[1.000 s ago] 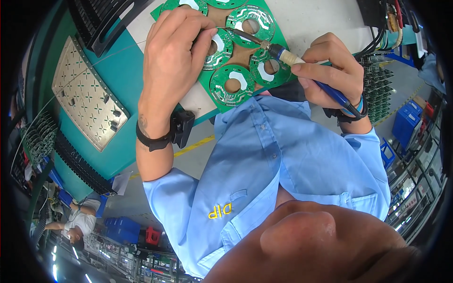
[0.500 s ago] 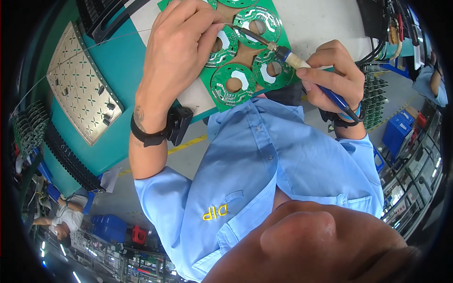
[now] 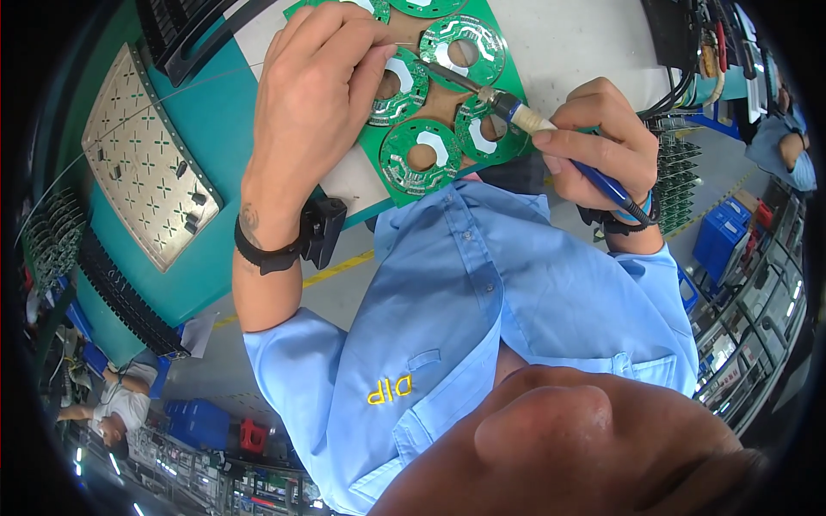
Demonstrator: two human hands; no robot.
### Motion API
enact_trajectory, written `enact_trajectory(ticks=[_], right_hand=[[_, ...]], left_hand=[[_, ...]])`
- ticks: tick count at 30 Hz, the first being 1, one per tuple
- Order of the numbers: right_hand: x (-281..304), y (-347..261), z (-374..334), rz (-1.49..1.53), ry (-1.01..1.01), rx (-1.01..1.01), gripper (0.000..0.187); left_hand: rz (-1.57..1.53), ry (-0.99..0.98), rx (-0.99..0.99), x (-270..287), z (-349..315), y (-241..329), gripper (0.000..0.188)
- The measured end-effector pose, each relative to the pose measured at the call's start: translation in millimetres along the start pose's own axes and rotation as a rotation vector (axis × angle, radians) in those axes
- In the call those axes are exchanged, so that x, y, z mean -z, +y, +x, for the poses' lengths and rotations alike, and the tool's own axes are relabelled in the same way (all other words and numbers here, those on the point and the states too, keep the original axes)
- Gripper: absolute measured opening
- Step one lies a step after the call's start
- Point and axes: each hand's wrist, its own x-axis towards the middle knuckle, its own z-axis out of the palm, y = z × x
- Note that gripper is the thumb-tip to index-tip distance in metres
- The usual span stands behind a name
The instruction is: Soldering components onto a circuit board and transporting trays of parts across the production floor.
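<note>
My left hand (image 3: 314, 107) hovers over the upper left of a green circuit-board panel (image 3: 401, 170) with several round boards. Its thumb and forefinger pinch a thin solder wire (image 3: 401, 44), whose end points right over the panel. The wire trails off behind this hand to the far left. In my right hand (image 3: 602, 142) is a soldering iron (image 3: 527, 117) with a blue handle, gripped like a pen. The iron's dark tip reaches left to between two of the round boards, slightly below the wire's end and apparently apart from it.
A pale metal plate (image 3: 153, 159) with cross-shaped cutouts lies on the green tabletop (image 3: 202, 120) at left. Black racks stand beside it. Cables (image 3: 688, 90) hang at the upper right, near stacked green boards (image 3: 680, 176). Another person (image 3: 129, 400) is at lower left.
The iron's tip has shifted a little left and down, and a gap now shows between it and the solder wire. Both hands and the panel appear slightly further left in the view.
</note>
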Motion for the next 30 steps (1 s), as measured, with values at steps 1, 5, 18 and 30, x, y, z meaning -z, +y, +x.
enact_trajectory(ticks=[1, 5, 18, 30], right_hand=[[1, -2, 0, 0.004, 0.007, 0.004, 0.022], [8, -6, 2, 0.008, 0.049, 0.012, 0.022], [35, 53, -29, -0.3, 0.558, -0.42, 0.026], [21, 12, -13, 0.131, 0.21, -0.148, 0.021]], left_hand=[[-0.002, 0.005, -0.003, -1, 0, 0, 0.012], [0.007, 0.023, -0.011, 0, -1, 0, 0.012], [-0.106, 0.032, 0.192, 0, 7, 10, 0.014], [0.107, -0.002, -0.085, -6, 22, 7, 0.012]])
